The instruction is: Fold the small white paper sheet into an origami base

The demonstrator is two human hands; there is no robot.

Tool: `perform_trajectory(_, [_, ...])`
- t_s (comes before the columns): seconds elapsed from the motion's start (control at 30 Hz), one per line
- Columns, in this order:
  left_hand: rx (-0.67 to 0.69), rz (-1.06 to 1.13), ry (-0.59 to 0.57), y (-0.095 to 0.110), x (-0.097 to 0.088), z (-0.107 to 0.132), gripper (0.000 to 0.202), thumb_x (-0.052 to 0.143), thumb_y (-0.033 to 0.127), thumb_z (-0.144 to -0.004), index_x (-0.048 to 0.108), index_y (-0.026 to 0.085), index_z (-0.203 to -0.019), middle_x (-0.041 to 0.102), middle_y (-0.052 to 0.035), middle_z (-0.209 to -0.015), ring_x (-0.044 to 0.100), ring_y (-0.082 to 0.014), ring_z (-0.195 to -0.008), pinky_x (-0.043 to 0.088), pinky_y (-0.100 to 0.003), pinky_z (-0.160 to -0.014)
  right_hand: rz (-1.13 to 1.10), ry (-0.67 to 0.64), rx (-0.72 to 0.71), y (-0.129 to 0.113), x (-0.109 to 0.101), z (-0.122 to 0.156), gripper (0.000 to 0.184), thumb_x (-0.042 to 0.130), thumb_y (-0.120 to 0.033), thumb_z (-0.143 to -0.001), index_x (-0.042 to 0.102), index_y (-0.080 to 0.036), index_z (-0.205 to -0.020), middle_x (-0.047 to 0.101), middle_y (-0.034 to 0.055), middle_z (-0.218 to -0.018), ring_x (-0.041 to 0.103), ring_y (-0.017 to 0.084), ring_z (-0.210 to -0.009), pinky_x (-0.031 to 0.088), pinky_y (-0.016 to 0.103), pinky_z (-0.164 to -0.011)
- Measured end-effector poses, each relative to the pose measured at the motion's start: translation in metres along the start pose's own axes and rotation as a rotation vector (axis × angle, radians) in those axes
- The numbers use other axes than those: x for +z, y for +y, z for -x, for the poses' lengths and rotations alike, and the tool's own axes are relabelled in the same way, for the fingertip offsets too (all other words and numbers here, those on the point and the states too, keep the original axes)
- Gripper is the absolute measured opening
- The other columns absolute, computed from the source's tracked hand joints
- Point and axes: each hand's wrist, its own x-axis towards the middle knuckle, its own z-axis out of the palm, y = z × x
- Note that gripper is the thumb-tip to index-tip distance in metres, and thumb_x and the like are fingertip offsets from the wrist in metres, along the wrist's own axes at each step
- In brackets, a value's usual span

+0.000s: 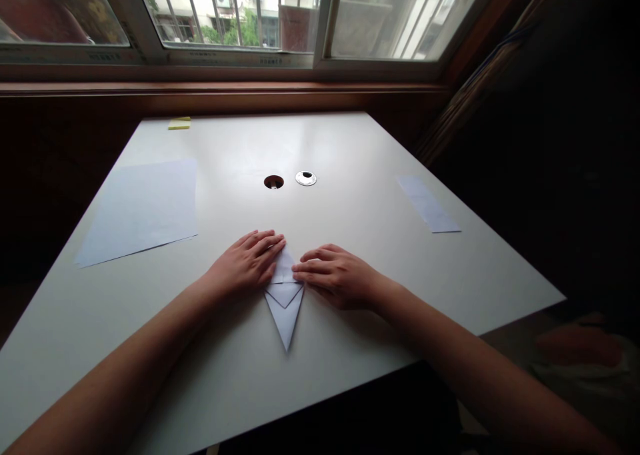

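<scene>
White folded paper [286,312] lies on the table [360,208], near middle; left hand [254,258] flat over its left side, right hand [343,275] loosely extended with fingertips on its right side.

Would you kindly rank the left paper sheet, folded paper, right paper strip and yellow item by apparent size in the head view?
1. Left paper sheet
2. Folded paper and right paper strip: unsure, the former being nearer and partly covered
3. Yellow item
</scene>
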Motion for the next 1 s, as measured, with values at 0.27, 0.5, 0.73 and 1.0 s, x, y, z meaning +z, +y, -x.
perform_trajectory(0.27, [0.003,-0.029,-0.015,0.002,-0.002,0.000,0.051,0.039,0.031,-0.101,0.040,0.014,-0.149,0.049,-0.0106,-0.149,0.041,-0.0283,-0.140,0.031,-0.047,-0.120,-0.036,0.045,0.054,-0.011,0.005,0.017,0.039,0.050,-0.021,-0.097,0.058,-0.021,-0.135,0.067,0.0080,-0.128,0.057,0.020,-0.119,0.044,0.038,-0.098])
perform_trajectory(0.5, [0.001,-0.013,-0.022,0.002,-0.002,0.000,0.052,0.041,0.031,-0.100,0.040,0.015,-0.149,0.048,-0.0113,-0.149,0.041,-0.0281,-0.140,0.029,-0.048,-0.120,-0.045,0.008,0.077,-0.024,0.002,0.031,0.046,0.048,-0.020,-0.096,0.051,-0.020,-0.142,0.065,0.0093,-0.131,0.056,0.022,-0.121,0.044,0.040,-0.100])
perform_trajectory(0.73, [-0.035,-0.008,0.009,0.001,0.000,0.001,0.053,0.043,0.031,-0.098,0.040,0.017,-0.149,0.050,-0.0116,-0.147,0.041,-0.0293,-0.140,0.031,-0.048,-0.119,-0.110,0.025,0.104,-0.020,0.003,0.037,0.048,0.048,-0.020,-0.097,0.048,-0.021,-0.144,0.063,0.0086,-0.134,0.054,0.022,-0.125,0.046,0.041,-0.103])
perform_trajectory(1.0, [-0.158,-0.075,0.109,0.005,-0.002,-0.001,0.045,0.046,0.034,-0.096,0.057,0.009,-0.132,0.056,-0.0178,-0.136,0.042,-0.0341,-0.137,0.041,-0.051,-0.110,-0.127,0.152,0.280,-0.017,0.001,0.010,0.038,0.051,-0.035,-0.099,0.058,-0.024,-0.134,0.058,0.0097,-0.136,0.053,0.023,-0.118,0.046,0.042,-0.104])
